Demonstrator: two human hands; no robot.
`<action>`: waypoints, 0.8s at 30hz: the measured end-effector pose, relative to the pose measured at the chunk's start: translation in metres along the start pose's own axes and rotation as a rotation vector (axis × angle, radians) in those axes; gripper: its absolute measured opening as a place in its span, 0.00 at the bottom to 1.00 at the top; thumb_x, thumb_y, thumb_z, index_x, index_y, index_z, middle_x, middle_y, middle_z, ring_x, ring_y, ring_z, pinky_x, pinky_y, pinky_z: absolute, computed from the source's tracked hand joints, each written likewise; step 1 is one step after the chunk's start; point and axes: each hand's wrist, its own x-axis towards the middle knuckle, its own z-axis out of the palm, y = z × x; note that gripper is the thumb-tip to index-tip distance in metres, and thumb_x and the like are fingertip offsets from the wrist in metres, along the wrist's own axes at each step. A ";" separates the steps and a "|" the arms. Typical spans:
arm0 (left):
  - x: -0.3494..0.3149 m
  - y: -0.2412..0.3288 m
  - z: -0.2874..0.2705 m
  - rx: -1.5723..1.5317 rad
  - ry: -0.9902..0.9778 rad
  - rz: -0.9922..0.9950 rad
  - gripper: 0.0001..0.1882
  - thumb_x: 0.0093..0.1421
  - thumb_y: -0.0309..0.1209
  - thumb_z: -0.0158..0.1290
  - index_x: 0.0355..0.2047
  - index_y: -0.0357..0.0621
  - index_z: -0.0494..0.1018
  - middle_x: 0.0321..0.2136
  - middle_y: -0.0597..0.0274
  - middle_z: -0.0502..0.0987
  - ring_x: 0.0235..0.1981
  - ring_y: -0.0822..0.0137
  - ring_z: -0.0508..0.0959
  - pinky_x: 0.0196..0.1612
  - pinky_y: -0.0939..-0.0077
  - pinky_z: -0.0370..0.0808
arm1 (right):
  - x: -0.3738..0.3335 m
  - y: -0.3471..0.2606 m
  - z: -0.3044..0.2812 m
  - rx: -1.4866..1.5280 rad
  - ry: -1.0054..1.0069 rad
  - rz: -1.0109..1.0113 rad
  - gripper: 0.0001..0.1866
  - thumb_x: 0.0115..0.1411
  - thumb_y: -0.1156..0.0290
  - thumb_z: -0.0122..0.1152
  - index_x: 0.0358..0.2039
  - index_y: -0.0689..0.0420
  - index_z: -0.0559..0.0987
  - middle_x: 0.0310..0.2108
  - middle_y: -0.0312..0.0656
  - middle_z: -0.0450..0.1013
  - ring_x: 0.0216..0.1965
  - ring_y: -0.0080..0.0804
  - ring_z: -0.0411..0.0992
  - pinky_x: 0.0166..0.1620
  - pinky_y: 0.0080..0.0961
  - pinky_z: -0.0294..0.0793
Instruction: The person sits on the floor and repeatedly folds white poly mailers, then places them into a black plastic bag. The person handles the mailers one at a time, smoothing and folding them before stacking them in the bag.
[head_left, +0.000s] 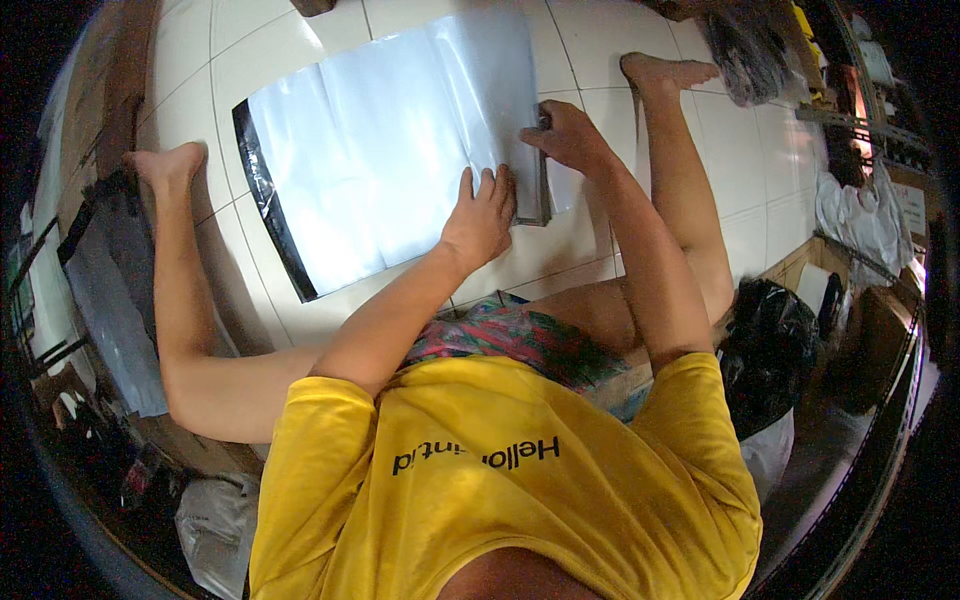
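A large, shiny, whitish plastic sheet lies spread on the floor between my legs, with a black strip along its left side. Its right part meets a flat grey piece with a dark edge, which looks like a thin slab or package; its kind cannot be made out. My left hand rests on the sheet's near right part, fingers spread, close to that piece. Further up the same edge, my right hand grips the grey piece with bent fingers. What lies under the sheet is hidden.
Pale floor tiles surround the sheet, and my bare legs stretch out on both sides. At the right are a black plastic bag, a white bag and metal shelving. Brown cardboard and grey plastic stand along the left.
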 end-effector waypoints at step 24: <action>-0.002 -0.006 -0.003 -0.094 -0.012 0.008 0.41 0.57 0.51 0.55 0.65 0.37 0.64 0.68 0.44 0.59 0.67 0.47 0.58 0.70 0.41 0.51 | -0.001 0.030 0.023 0.742 -0.045 0.180 0.41 0.54 0.56 0.75 0.60 0.66 0.68 0.51 0.53 0.75 0.52 0.40 0.74 0.55 0.37 0.73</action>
